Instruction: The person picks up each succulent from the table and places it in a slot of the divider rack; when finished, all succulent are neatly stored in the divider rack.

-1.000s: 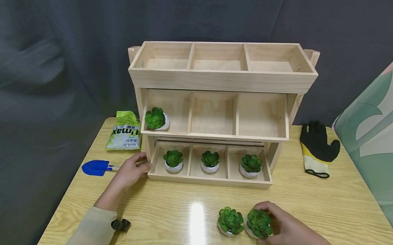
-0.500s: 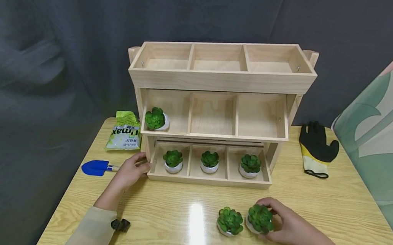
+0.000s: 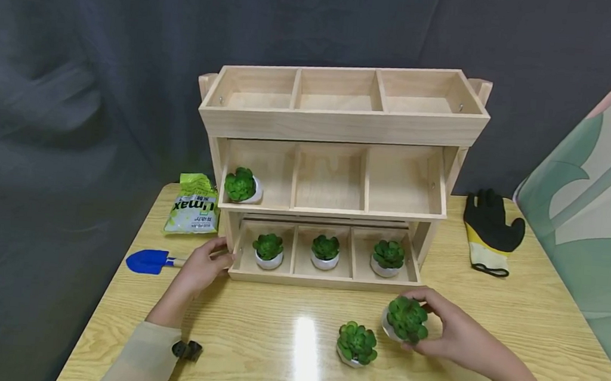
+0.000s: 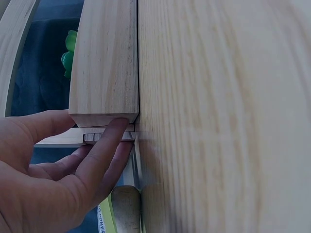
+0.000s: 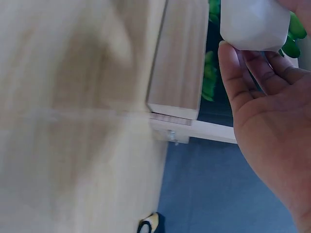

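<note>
The right hand pinches a white pot with a green succulent above the table, in front of the shelf's lower right corner. In the right wrist view its fingers lie round the white pot. A second potted succulent stands on the table to the left. The left hand holds the lower left corner of the wooden shelf; in the left wrist view the thumb and fingers of the left hand grip the end of the bottom tray.
Three potted succulents stand in the bottom tray, one in each compartment; another leans in the middle tier's left compartment. A green bag and blue trowel lie left, a black and yellow glove right. A dark curtain hangs behind.
The right hand has lifted its potted succulent off the table and moved it towards the shelf, away from the other loose pot. The left hand has stayed at the shelf's corner.
</note>
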### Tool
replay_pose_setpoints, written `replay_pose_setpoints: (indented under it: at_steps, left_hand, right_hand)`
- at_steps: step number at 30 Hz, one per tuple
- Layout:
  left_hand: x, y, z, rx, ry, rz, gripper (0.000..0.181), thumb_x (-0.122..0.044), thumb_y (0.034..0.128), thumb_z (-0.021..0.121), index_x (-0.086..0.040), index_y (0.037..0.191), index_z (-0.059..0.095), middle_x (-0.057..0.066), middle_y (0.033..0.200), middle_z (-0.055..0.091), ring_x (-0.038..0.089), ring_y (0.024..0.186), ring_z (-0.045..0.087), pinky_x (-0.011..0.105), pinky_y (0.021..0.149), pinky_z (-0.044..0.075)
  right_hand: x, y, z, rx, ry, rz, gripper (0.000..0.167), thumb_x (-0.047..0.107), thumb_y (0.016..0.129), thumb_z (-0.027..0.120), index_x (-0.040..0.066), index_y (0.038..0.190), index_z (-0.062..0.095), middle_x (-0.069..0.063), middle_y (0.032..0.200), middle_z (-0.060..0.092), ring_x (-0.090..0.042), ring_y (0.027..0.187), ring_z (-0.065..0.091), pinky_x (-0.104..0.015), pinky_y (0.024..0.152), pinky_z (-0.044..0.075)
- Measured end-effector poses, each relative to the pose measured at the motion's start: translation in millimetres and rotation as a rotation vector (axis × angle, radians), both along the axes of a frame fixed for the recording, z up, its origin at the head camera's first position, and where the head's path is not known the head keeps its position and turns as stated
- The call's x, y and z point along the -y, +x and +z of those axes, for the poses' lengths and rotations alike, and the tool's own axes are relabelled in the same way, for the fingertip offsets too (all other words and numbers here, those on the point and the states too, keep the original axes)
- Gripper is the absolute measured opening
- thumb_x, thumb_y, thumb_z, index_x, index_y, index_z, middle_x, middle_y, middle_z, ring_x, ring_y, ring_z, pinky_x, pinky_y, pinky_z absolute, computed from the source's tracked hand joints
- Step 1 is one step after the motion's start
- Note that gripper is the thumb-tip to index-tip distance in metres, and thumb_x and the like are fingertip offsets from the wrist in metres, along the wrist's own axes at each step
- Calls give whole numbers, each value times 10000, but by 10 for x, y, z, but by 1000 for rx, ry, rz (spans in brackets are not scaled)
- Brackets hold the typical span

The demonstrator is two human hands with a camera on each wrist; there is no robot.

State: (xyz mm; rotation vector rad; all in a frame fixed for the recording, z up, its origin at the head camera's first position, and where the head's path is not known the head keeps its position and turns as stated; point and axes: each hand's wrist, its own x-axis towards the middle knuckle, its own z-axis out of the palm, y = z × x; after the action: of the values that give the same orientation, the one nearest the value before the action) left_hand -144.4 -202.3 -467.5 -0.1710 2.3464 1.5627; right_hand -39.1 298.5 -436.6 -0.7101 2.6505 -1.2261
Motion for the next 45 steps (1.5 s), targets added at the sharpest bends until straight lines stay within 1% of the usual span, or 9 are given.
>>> replay_pose_setpoints:
  at_steps: [6, 11, 17, 20, 25, 31, 37, 40, 45]
  left_hand:
    - [8, 3, 1, -1, -1, -10, 631, -187, 1105, 578, -35, 1664, 329, 257, 1695, 356, 471, 1503, 494, 520, 1108, 585]
    - [14, 5, 5, -5, -1, -14, 635, -193, 1106, 580, -38, 1667, 325, 259, 1701, 347, 477, 1504, 491, 518, 1104, 588]
    - [13, 6, 1, -4, -1, -14, 625, -183, 1108, 572, -34, 1663, 328, 262, 1695, 353, 479, 1496, 499, 507, 1084, 602]
    - [9, 0, -7, -6, 3, -19, 624, -179, 1110, 568, -31, 1664, 323, 263, 1690, 360, 480, 1498, 496, 500, 1079, 606]
    - [6, -5, -12, -5, 8, -19, 625, -176, 1111, 566, -29, 1666, 320, 262, 1688, 363, 480, 1503, 489, 491, 1070, 611]
    - [12, 3, 1, -5, 3, -7, 613, -170, 1110, 567, -30, 1659, 333, 258, 1684, 368, 477, 1498, 496, 487, 1064, 613]
    - [11, 0, 10, -4, 2, -11, 625, -192, 1108, 576, -39, 1663, 333, 253, 1688, 373, 473, 1504, 491, 511, 1088, 597]
    - [10, 6, 13, -2, -2, -12, 631, -200, 1107, 582, -45, 1665, 332, 251, 1692, 367, 475, 1504, 491, 517, 1089, 596]
    - [18, 18, 3, -8, -3, -11, 634, -203, 1106, 586, -46, 1665, 334, 252, 1694, 366, 475, 1509, 485, 531, 1100, 587]
  right_hand:
    - [41, -91, 132, -64, -12, 36, 700, 253, 822, 952, 266, 1402, 559, 103, 1326, 653, 46, 1195, 591, -158, 987, 506]
    - [105, -200, 285, -104, 4, 40, 696, 231, 829, 948, 288, 1402, 557, 122, 1343, 640, 64, 1246, 565, -168, 1013, 508]
    - [261, -331, 441, -97, 12, 11, 678, 250, 842, 939, 318, 1396, 554, 115, 1336, 640, 52, 1241, 568, -175, 1024, 508]
    - [363, -395, 519, -102, 1, 3, 683, 206, 834, 943, 286, 1391, 557, 80, 1348, 628, 19, 1219, 584, -193, 1009, 534]
    - [551, -527, 703, -126, -5, -5, 676, 127, 823, 938, 196, 1382, 565, -6, 1327, 628, -67, 1126, 637, -247, 936, 594]
    - [758, -682, 971, -109, -5, -29, 675, 24, 830, 887, 131, 1406, 552, -70, 1309, 653, -195, 1067, 676, -305, 869, 624]
    - [908, -843, 1168, -125, 8, -61, 675, 26, 848, 863, 89, 1437, 540, -94, 1366, 645, -294, 1179, 685, -473, 972, 618]
    - [961, -916, 1240, -137, 13, -67, 662, 58, 860, 864, 65, 1440, 546, -116, 1370, 654, -312, 1200, 669, -521, 1009, 595]
    - [1038, -1048, 1340, -136, 12, -66, 655, 82, 872, 860, 52, 1444, 543, -127, 1350, 665, -313, 1209, 649, -535, 1041, 566]
